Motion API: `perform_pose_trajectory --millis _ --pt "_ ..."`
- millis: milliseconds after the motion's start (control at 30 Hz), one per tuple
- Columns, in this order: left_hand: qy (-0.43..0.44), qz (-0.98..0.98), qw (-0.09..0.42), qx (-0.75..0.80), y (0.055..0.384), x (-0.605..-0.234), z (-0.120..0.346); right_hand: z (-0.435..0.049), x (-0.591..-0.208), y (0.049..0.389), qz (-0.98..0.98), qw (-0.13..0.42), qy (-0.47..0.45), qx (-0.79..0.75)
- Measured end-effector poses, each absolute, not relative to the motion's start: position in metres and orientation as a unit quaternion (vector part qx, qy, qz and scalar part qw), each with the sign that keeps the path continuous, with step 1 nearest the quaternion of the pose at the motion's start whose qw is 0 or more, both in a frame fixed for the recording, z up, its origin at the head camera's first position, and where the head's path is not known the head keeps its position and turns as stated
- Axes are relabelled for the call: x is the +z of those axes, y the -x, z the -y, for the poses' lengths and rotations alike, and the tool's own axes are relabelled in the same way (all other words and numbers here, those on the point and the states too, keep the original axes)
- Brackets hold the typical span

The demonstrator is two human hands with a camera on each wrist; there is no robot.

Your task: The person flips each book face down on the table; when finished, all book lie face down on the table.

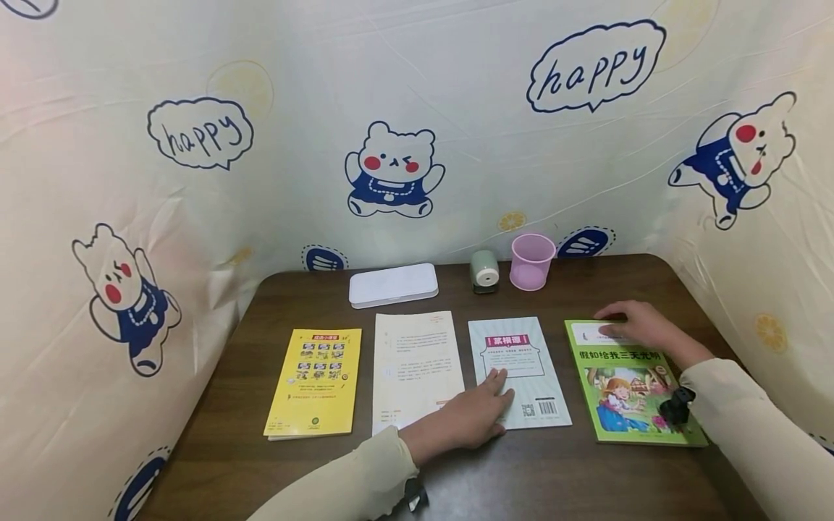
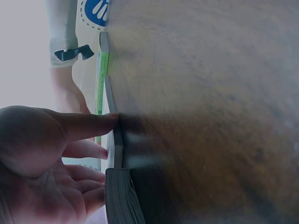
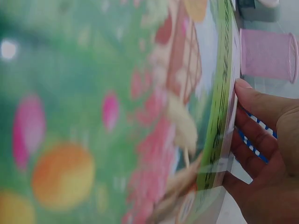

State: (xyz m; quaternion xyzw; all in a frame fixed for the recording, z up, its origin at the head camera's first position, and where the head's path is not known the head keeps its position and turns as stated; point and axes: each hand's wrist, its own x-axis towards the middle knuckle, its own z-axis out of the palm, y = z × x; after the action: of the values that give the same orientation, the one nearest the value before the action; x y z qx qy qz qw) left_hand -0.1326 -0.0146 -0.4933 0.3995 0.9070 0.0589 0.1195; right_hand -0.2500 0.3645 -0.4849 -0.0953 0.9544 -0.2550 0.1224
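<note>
- Head view: a person's two hands are well apart over a brown table (image 1: 541, 477), each one touching a different book.
- The left hand (image 1: 470, 414) rests at the lower left side of a pale blue book (image 1: 528, 383), its fingers stretched out over the cover rather than curled round it.
- In the left wrist view, the thumb of that hand meets the near edge of the same book.
- The right hand (image 1: 641, 325) lies across the top of a green book (image 1: 625, 401) — the one with a cartoon child on its cover — and its fingers reach the far edge.
- In the right wrist view, the thumb tip is against that edge and the other fingers are loosely extended; how firmly they press, one cannot tell.
- The four books form a row: a yellow book (image 1: 316, 383) at the left end, then a white book (image 1: 417, 347), the pale blue book and the green book at the right end.
- The left hand and wrist hide the white book's lower right corner.
- Behind the row stand a white case (image 1: 394, 284), a green sharpener (image 1: 485, 269) and a pink cup (image 1: 531, 268).
- A pale cloth (image 1: 456, 65) printed with bears hangs beyond the table.
</note>
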Motion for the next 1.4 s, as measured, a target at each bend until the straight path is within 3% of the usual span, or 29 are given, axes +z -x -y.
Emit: perform_pose_trajectory --millis 933,1400 --pt "-0.36 -0.924 0.124 0.032 0.133 -0.483 -0.005 -0.415 -0.497 0.252 -0.941 0.122 0.077 -0.304" --pt "-0.375 -0.914 0.137 0.066 0.131 -0.486 -0.059 -0.417 -0.498 0.253 -0.938 0.126 0.078 -0.313"
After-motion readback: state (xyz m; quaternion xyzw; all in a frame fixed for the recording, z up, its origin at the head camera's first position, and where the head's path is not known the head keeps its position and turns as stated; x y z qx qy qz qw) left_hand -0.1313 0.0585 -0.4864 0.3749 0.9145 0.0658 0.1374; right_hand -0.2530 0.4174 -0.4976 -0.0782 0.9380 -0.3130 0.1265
